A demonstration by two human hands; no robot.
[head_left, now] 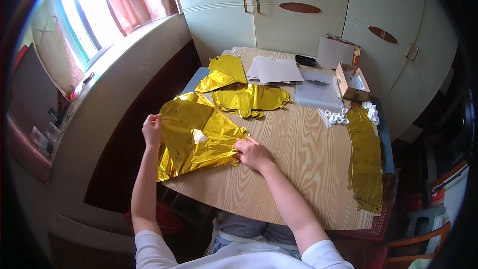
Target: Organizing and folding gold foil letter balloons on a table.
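A flat gold foil balloon, shiny and creased, is spread over the near left part of the table, with its left side past the edge. My left hand is closed on its left edge and holds that side slightly raised. At the opposite edge, my right hand pinches the crumpled foil close to the tabletop. A small white patch shows on the balloon between my hands. Just beyond lie a second flat gold foil balloon and a folded gold foil piece.
A long gold foil balloon lies along the table's right edge, beside several small white rolls. White paper sheets, a clear plastic sleeve, a black case and an open cardboard box stand toward the cabinets.
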